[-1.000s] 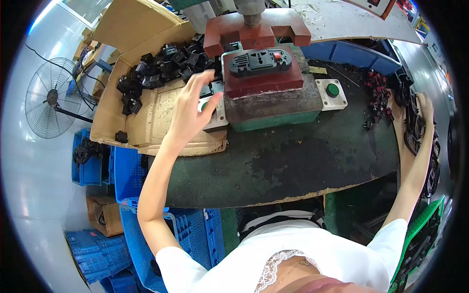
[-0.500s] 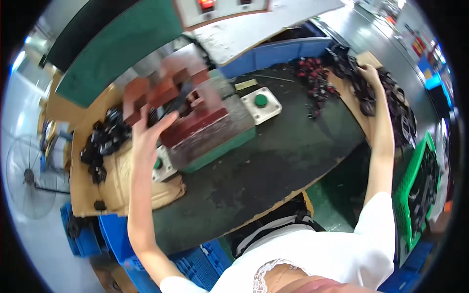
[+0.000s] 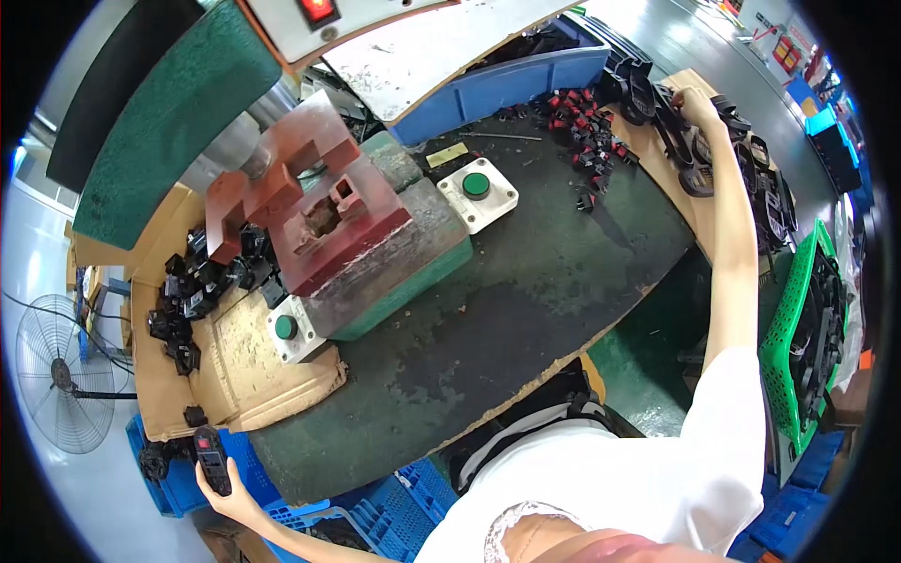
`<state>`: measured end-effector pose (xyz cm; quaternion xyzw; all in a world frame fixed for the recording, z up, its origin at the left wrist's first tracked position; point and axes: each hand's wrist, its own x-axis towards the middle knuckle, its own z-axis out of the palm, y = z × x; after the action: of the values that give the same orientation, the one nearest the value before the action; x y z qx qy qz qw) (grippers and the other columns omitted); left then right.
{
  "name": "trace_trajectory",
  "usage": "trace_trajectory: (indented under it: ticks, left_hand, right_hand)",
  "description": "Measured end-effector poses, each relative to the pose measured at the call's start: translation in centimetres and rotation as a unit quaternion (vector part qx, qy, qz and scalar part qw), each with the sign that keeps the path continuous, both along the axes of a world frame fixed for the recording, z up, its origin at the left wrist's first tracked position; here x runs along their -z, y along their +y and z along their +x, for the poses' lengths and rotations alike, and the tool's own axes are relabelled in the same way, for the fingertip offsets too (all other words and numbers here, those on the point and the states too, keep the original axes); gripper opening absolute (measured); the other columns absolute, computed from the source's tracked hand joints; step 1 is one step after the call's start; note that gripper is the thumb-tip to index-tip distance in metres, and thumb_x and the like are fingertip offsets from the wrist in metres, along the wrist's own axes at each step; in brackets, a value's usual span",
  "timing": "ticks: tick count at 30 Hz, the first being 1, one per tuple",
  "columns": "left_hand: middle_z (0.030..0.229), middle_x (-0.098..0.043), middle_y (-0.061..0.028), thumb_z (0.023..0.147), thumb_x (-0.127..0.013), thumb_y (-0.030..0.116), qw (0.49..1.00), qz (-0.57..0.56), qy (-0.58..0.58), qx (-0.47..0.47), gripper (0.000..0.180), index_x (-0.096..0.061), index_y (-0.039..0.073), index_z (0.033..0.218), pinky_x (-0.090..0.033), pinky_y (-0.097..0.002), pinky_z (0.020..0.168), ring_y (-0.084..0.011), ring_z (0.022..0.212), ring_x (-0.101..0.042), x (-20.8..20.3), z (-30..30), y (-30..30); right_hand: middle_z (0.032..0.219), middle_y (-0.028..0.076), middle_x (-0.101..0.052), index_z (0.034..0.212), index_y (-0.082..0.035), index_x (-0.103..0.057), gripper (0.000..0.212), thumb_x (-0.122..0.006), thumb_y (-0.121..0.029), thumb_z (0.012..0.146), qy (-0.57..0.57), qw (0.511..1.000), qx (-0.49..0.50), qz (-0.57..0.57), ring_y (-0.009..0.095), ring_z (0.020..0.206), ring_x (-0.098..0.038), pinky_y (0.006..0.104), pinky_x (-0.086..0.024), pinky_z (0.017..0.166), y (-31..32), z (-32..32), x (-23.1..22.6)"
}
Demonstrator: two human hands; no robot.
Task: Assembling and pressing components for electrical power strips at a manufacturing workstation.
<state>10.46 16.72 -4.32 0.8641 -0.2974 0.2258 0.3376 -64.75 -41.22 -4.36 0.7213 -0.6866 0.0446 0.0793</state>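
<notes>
My left hand [image 3: 228, 499] grips a long black plastic housing [image 3: 214, 460] with a small red piece at its upper end, held over the blue crates at the lower left. At the far right, my right hand [image 3: 696, 107] reaches into a pile of similar long black plastic housings [image 3: 696, 180] on cardboard. Its fingers are closed around one of them, partly hidden. Between my arms stands a machine with a dark red metal fixture [image 3: 371, 235] on a green base; no housing shows in its nest. Green push buttons sit beside it, one on the left [image 3: 285, 327] and one on the right [image 3: 477, 185].
Small red-and-black pieces [image 3: 587, 131] lie heaped on the dark table [image 3: 526, 310], near a blue bin [image 3: 507, 94]. Black parts fill a cardboard box [image 3: 235, 361] at left. A green basket [image 3: 777, 349] stands at right, a fan [image 3: 61, 373] at far left.
My left hand has left the fixture and moved down and left, out past the cardboard box, with the black housing in it. My right hand stays at the pile. The view has shifted slightly.
</notes>
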Motion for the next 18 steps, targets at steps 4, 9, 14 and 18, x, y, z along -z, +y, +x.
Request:
trace_trajectory:
  ticks: [4,9,14,18]
  left_hand:
    - [0.113,-0.061,-0.0153,0.071,-0.078,0.012,0.995,0.042,-0.038,-0.077,0.052,-0.057,0.001,0.118,-0.045,-0.0352,0.091,-0.0248,0.1,-0.059,1.4,0.7,4.9]
    - [0.113,-0.061,-0.0124,0.067,-0.08,0.009,0.995,-0.002,-0.1,0.024,0.053,-0.059,0.003,0.115,-0.044,-0.0343,0.092,-0.0252,0.103,-0.058,-0.2,-2.1,-0.1]
    - [0.106,-0.062,-0.0107,0.058,-0.082,0.01,0.994,-0.022,-0.096,0.037,0.055,-0.06,0.006,0.108,-0.044,-0.0357,0.091,-0.0278,0.1,-0.058,-3.9,-5.1,0.4]
    - [0.107,-0.061,-0.0077,0.059,-0.082,0.012,0.996,-0.043,-0.076,0.032,0.062,-0.054,0.01,0.114,-0.042,-0.0373,0.088,-0.0265,0.099,-0.055,-3.1,-5.7,1.0]
  right_hand:
    - [0.097,0.015,-0.067,0.091,-0.005,-0.07,0.022,-0.052,-0.002,0.078,-0.002,0.981,-0.16,-0.114,0.024,0.093,-0.063,0.0333,-0.047,0.084,2.0,5.5,-1.6]
    - [0.109,0.016,-0.059,0.106,-0.004,-0.061,0.025,-0.054,-0.014,0.084,0.001,0.977,-0.207,-0.051,0.026,0.098,-0.056,0.0362,-0.046,0.082,-8.4,-13.6,2.6]
    - [0.125,0.02,-0.05,0.121,-0.003,-0.052,0.038,-0.055,-0.02,0.087,0.178,0.87,-0.424,-0.176,0.037,0.112,-0.049,0.0445,-0.044,0.089,-10.4,-15.2,7.2]
    - [0.113,0.021,-0.054,0.113,0.003,-0.055,0.031,-0.054,-0.018,0.09,0.108,0.959,-0.254,-0.068,0.036,0.103,-0.053,0.0415,-0.043,0.089,-10.4,-14.4,6.6]
